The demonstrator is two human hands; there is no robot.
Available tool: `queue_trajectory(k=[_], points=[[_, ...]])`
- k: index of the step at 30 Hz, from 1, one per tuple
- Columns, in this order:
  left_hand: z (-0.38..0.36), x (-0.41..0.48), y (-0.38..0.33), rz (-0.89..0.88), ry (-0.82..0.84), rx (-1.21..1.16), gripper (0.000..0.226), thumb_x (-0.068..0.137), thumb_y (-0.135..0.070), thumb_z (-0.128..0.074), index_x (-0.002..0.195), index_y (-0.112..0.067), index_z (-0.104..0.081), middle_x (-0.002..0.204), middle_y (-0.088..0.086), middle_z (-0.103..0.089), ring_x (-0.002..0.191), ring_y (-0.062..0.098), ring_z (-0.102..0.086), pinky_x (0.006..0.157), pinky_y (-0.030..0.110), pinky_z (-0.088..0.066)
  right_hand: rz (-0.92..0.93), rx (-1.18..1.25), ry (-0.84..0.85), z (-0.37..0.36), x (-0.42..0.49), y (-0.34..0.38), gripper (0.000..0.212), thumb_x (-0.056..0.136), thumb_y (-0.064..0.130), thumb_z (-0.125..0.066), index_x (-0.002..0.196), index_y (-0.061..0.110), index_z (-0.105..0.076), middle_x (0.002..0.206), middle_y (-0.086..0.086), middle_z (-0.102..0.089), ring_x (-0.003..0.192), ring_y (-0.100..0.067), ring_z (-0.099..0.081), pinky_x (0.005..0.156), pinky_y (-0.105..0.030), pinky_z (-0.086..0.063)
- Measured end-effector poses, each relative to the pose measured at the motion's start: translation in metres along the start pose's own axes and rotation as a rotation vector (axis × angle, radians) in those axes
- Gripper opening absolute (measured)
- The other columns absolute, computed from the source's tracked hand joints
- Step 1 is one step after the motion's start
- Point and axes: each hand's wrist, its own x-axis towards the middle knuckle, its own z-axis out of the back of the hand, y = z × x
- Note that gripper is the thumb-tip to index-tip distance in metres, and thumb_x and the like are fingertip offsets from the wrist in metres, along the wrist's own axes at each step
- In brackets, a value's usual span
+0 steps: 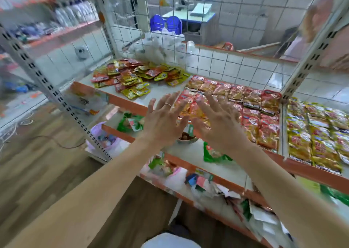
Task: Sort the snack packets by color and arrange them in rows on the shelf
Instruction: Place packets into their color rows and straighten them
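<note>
- The fingers (pixel 171 100) of the left hand (pixel 162 119) were spread straight and released, with nothing grasped; a ring (pixel 167 105) was worn on one.
- The right hand (pixel 217 123) was splayed in the same way and held nothing.
- Both hands were held over the near left end of the red packets (pixel 251 106); whether the packets were touched could not be told.
- The red packets were laid in overlapping rows on the shelf (pixel 166 89), and the yellow packets (pixel 317 134) were set in rows in the bay to the right.
- A mixed heap (pixel 136 77) of red and yellow packets was left unsorted at the far left of the shelf, well apart from the hands.
- The packets were judged light, soft and crinkly, with glossy film likely to slip, and their contents were probably easily crushed.
- A pinch at a sealed edge or corner was judged best, rather than a squeeze on the puffed middle.
</note>
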Motion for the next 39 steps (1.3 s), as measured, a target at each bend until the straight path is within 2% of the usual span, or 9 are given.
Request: queue_trajectory(k=[7,13,17,20,25,28,32,39], points=[[0.037,-0.043,0.004,0.097,-0.055,-0.048,0.059,0.097,-0.057,-0.030,0.145,-0.030,-0.050,0.154,0.004,-0.047,0.139,0.029,-0.044,0.116,0.054,-0.025,-0.010,0.063,0.043,0.006,-0.015,0.025,0.060,0.100,0.056,-0.040,0.154,0.035,-0.026,0.167,0.007,-0.006,0.154,-0.025,-0.002,0.118,-0.061,-0.004],[0.064,-0.058,0.034,0.166,-0.093,-0.021,0.060,0.096,-0.060,-0.027,0.143,-0.034,-0.052,0.154,-0.004,-0.046,0.141,0.023,-0.042,0.116,0.051,-0.022,0.052,0.081,0.059,0.009,-0.006,0.060,0.061,0.100,0.057,-0.042,0.155,0.036,-0.025,0.167,0.008,-0.004,0.153,-0.024,-0.002,0.118,-0.062,-0.007],[0.068,-0.057,0.062,0.182,-0.092,-0.060,0.058,0.096,-0.059,-0.031,0.142,-0.033,-0.054,0.155,-0.004,-0.045,0.141,0.024,-0.041,0.118,0.055,-0.025,0.070,0.076,0.067,0.003,0.012,0.083,0.062,0.100,0.057,-0.039,0.156,0.036,-0.023,0.167,0.006,-0.004,0.153,-0.025,0.000,0.118,-0.062,-0.005],[0.064,-0.054,0.091,0.208,-0.072,-0.061,0.060,0.097,-0.060,-0.029,0.146,-0.032,-0.049,0.155,-0.002,-0.045,0.142,0.024,-0.039,0.116,0.056,-0.028,0.080,0.057,0.079,-0.012,0.031,0.103,0.063,0.100,0.058,-0.038,0.156,0.036,-0.022,0.167,0.006,-0.003,0.154,-0.024,0.001,0.119,-0.060,-0.004],[0.057,-0.053,0.156,0.230,-0.041,-0.090,0.059,0.095,-0.060,-0.027,0.140,-0.032,-0.052,0.153,-0.002,-0.046,0.139,0.026,-0.042,0.117,0.054,-0.027,0.082,0.027,0.070,-0.046,0.074,0.145,0.061,0.099,0.060,-0.038,0.154,0.035,-0.027,0.167,0.006,-0.007,0.152,-0.022,0.007,0.118,-0.062,-0.006],[0.055,-0.050,0.200,0.224,-0.039,-0.096,0.057,0.095,-0.059,-0.031,0.139,-0.030,-0.053,0.153,0.001,-0.046,0.139,0.028,-0.043,0.117,0.053,-0.027,0.075,0.059,0.080,-0.067,0.099,0.175,0.058,0.099,0.057,-0.041,0.152,0.034,-0.030,0.167,0.005,-0.009,0.152,-0.021,0.003,0.117,-0.061,-0.012],[0.052,-0.036,0.254,0.238,-0.022,-0.117,0.069,0.092,-0.065,-0.024,0.143,-0.027,-0.053,0.156,0.002,-0.043,0.143,0.025,-0.040,0.118,0.053,-0.023,0.033,0.057,0.074,-0.095,0.131,0.213,0.062,0.098,0.060,-0.041,0.154,0.038,-0.027,0.167,0.006,-0.011,0.153,-0.020,-0.001,0.116,-0.060,-0.009],[0.043,-0.021,0.326,0.177,0.026,-0.099,0.068,0.094,-0.063,-0.031,0.150,-0.025,-0.044,0.161,-0.003,-0.035,0.147,0.022,-0.032,0.120,0.050,-0.020,-0.013,0.044,0.046,-0.136,0.173,0.256,0.064,0.097,0.064,-0.037,0.154,0.038,-0.026,0.166,0.006,-0.015,0.152,-0.020,-0.007,0.117,-0.054,-0.009]])
